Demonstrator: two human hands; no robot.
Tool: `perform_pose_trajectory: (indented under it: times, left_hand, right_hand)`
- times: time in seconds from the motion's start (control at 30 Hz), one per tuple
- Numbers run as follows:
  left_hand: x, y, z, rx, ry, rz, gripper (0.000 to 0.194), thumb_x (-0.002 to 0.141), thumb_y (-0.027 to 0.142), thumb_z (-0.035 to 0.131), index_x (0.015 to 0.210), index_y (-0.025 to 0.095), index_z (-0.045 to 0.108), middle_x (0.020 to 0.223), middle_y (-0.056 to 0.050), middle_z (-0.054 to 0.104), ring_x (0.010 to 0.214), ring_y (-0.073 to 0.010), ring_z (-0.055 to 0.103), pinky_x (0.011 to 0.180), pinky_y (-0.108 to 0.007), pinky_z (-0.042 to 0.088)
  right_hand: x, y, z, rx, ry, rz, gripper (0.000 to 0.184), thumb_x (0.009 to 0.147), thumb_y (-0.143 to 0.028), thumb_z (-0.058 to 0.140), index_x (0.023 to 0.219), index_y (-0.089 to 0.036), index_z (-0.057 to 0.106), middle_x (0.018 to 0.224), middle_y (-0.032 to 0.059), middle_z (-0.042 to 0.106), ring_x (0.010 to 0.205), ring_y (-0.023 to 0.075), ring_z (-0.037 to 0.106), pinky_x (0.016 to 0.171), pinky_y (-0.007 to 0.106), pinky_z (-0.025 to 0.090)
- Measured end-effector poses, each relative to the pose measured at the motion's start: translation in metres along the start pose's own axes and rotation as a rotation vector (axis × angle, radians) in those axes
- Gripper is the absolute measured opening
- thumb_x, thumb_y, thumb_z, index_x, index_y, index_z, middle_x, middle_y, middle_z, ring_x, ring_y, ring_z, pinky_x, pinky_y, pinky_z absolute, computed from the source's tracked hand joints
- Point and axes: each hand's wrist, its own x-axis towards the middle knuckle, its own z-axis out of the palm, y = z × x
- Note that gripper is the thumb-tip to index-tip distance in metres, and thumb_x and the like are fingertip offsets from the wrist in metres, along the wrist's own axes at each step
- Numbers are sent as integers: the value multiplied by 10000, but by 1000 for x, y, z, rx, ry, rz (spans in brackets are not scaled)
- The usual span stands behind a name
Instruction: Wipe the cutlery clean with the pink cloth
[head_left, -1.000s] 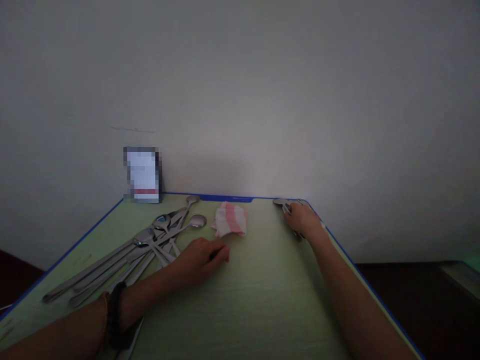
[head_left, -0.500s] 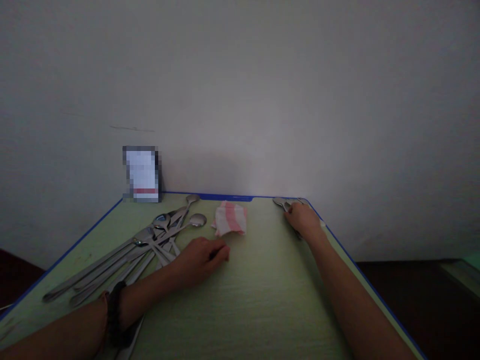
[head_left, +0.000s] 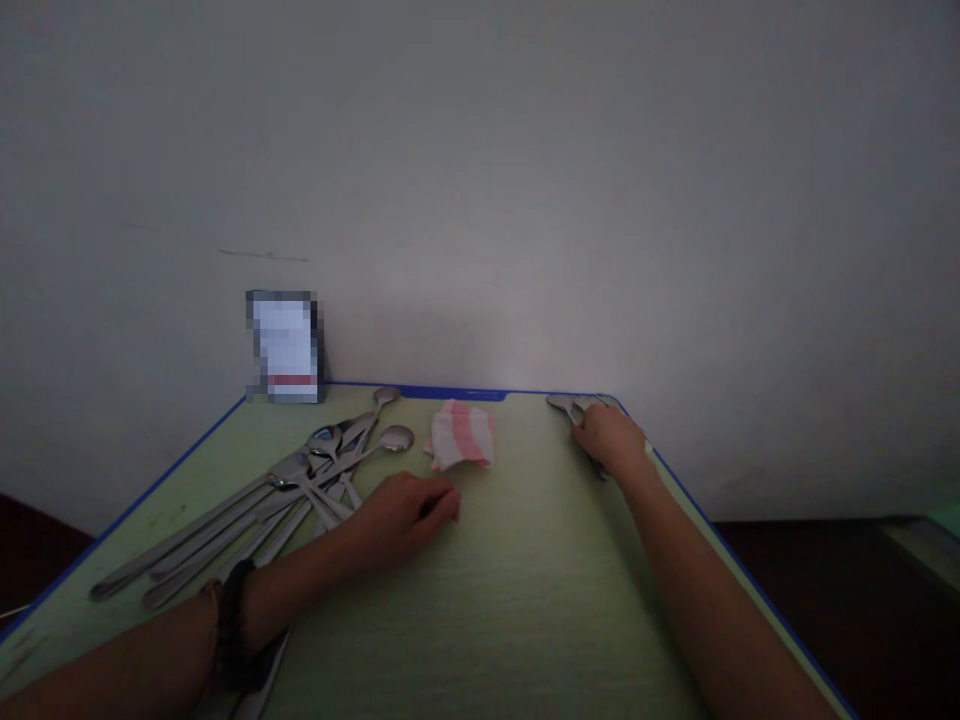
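Observation:
At the right far corner of the table, my right hand (head_left: 611,438) is closed over a metal spoon (head_left: 561,403). The spoon's bowl points away to the left, and its handle runs under my fingers. Other metal cutlery (head_left: 591,402) lies just beyond that hand, partly hidden by it. My left hand (head_left: 405,515) rests low over the middle of the table with its fingers curled in and nothing visible in them. Close in front of it lies a folded pink-and-white striped cloth (head_left: 463,436). Beside my left forearm is a loose pile of metal spoons and other cutlery (head_left: 300,470).
The pale green table (head_left: 480,620) has a blue edge and stands against a plain wall (head_left: 525,200). A device with a blurred lit screen (head_left: 285,350) leans upright at the far left corner. My left wrist wears a dark beaded bracelet (head_left: 236,625).
My right hand has shifted very slightly to the right at the spoon. The left hand, the cloth and the cutlery pile stay where they were.

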Motion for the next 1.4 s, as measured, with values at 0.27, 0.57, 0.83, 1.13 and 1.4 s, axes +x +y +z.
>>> perform_pose_trajectory:
  times: [0.27,0.57,0.83,1.13,1.4]
  left_hand:
    - [0,1,0,-10,11,14,321,869,281,353,682,148,577,573,28,512,540,-98,473,526,-209,282]
    - [0,3,-1,4,-3,0,342,874,301,341,670,150,570,570,28,508,539,-99,464,524,-211,278]
    - [0,0,1,-6,6,8,320,863,291,358,651,153,554,561,32,490,537,-98,455,521,-214,272]
    - [0,0,0,6,6,17,320,864,291,355,651,155,550,562,34,497,536,-101,457,523,-221,273]
    - [0,1,2,25,9,0,334,869,305,347,646,154,544,568,26,504,538,-102,463,530,-218,286]
  right_hand:
    - [3,1,6,-11,42,-53,344,829,-180,419,1089,-80,621,1043,214,643,1005,271,612,789,305,467]
    - [2,0,2,9,59,-39,334,819,-213,427,1033,-93,654,1024,213,653,967,291,623,753,335,479]
    - [3,3,2,17,34,-44,290,799,-216,471,982,-116,672,1054,197,646,984,284,613,768,325,469]
    - [0,-2,4,1,63,-45,332,811,-194,434,1040,-84,649,1029,213,650,981,295,619,762,340,481]
    - [1,-5,13,-6,103,-6,343,821,-198,413,1041,-80,649,1004,226,659,970,290,627,759,331,481]
